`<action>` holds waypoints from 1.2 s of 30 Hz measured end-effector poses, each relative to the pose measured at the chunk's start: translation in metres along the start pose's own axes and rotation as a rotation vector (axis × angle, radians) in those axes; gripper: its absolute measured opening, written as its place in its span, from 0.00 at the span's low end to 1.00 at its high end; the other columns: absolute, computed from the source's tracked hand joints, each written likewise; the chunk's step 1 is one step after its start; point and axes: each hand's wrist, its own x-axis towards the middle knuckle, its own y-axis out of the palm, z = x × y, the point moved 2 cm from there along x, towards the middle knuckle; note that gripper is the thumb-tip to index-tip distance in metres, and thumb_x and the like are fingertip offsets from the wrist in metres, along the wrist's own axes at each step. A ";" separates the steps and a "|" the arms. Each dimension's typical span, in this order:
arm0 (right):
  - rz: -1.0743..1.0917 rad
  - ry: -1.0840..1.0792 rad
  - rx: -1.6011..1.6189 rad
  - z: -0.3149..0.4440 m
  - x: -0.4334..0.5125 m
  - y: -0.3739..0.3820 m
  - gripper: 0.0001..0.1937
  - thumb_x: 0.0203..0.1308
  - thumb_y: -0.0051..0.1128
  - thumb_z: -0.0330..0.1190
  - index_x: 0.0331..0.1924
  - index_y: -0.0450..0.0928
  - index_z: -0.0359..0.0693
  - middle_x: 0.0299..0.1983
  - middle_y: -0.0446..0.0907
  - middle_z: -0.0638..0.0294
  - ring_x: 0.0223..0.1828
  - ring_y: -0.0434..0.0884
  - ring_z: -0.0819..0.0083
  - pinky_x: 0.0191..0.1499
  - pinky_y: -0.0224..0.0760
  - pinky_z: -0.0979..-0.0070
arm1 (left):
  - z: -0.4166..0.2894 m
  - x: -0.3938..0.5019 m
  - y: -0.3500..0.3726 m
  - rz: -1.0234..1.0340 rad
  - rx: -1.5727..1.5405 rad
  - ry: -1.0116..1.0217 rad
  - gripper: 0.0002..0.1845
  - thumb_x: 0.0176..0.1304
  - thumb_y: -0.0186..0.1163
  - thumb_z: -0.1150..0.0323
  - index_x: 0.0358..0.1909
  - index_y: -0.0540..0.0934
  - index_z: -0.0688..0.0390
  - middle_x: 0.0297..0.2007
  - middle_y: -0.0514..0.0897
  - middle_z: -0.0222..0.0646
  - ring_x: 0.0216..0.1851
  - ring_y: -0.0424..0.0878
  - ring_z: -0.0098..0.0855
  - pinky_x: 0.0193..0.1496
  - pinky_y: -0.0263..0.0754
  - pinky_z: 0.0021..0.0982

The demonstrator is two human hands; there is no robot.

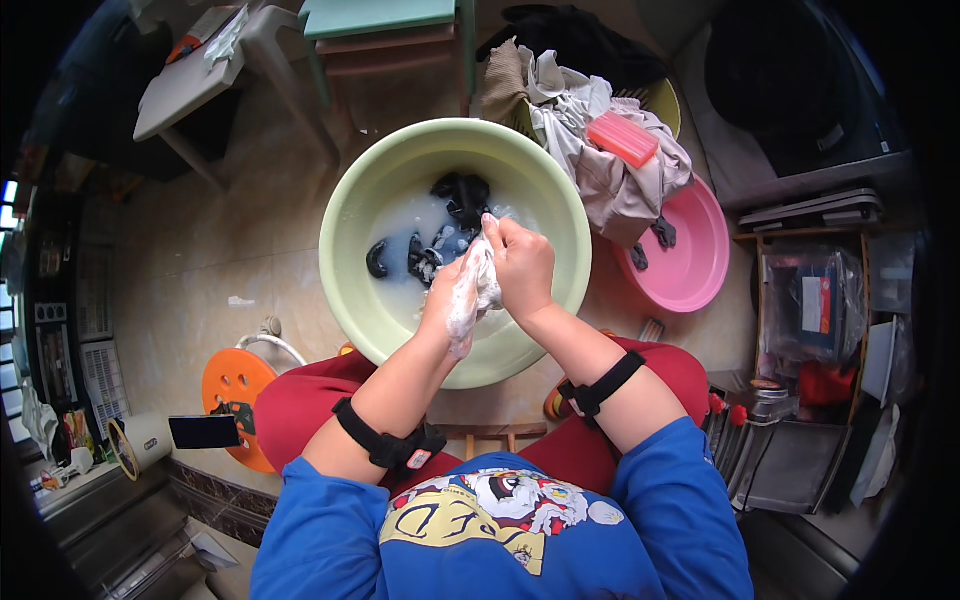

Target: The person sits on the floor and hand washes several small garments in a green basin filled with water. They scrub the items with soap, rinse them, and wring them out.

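Over a large pale green basin (360,315), my left hand (445,300) and my right hand (523,264) are pressed close together. Both grip a soapy white cloth (486,276), which is bunched between them. Lather covers part of my left hand and runs towards the wrist. Below, cloudy water (397,225) fills the bottom of the basin. Several dark fabric pieces lie in it: a black bundle (463,196) at the far side, a small black piece (377,259) at the left, and a black-and-white piece (421,259) near my left hand.
Clothes (562,135) are heaped at the upper right, with a pink soap bar (624,139) on top. A pink basin (694,259) there holds small dark cloths. An orange stool (236,390) and a phone-like device (202,432) are at left. A green stool (382,19) stands beyond the basin.
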 end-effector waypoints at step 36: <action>0.661 0.488 1.384 -0.032 0.016 0.002 0.08 0.62 0.52 0.28 0.44 0.70 0.37 0.34 0.74 0.66 0.33 0.72 0.79 0.40 0.64 0.81 | -0.050 0.003 -0.028 -0.066 0.139 0.406 0.11 0.67 0.52 0.65 0.46 0.73 0.60 0.42 0.78 0.30 0.41 0.76 0.23 0.46 0.69 0.22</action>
